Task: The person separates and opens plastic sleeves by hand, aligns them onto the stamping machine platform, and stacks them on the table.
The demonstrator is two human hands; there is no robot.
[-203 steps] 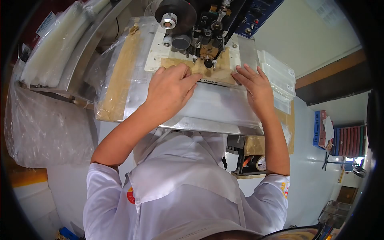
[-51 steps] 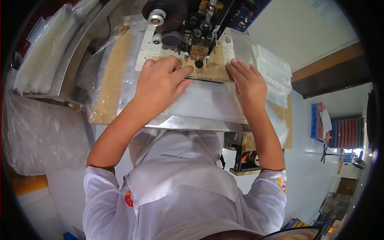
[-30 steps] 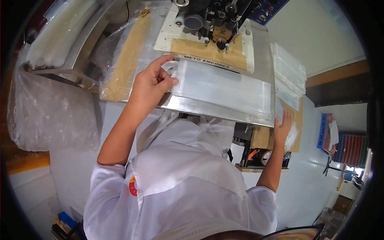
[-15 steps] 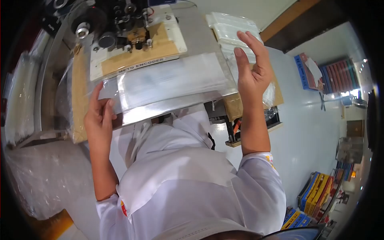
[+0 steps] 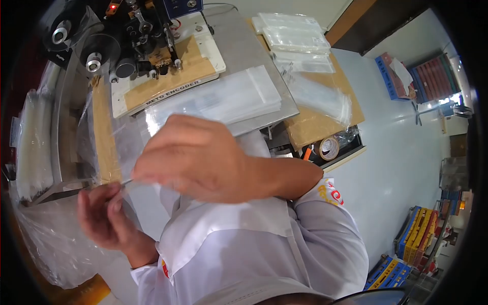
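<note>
My right hand [image 5: 195, 160] is raised in front of my chest, blurred, with its fingers drawn together and pointing left. Just below and left of its fingertips is my left hand [image 5: 109, 218], palm up, fingers curled toward the thumb. A thin, see-through edge shows between the two hands; what it is, I cannot make out. Behind them, a stack of clear plastic bags [image 5: 239, 96] lies on the metal table [image 5: 244, 46], in front of the encoder machine's white base [image 5: 211, 48] and its brown covering [image 5: 195, 58].
More clear bags [image 5: 295, 38] lie at the table's right, over a cardboard sheet [image 5: 317, 127]. A tape roll [image 5: 329, 148] sits in an open drawer. Long plastic sleeves [image 5: 35, 147] and a large plastic bag [image 5: 61, 239] are at the left.
The view has turned toward the right. My right hand has come from the right-hand bags across to my left hand. My left hand has left the bag stack's edge and moved lower.
</note>
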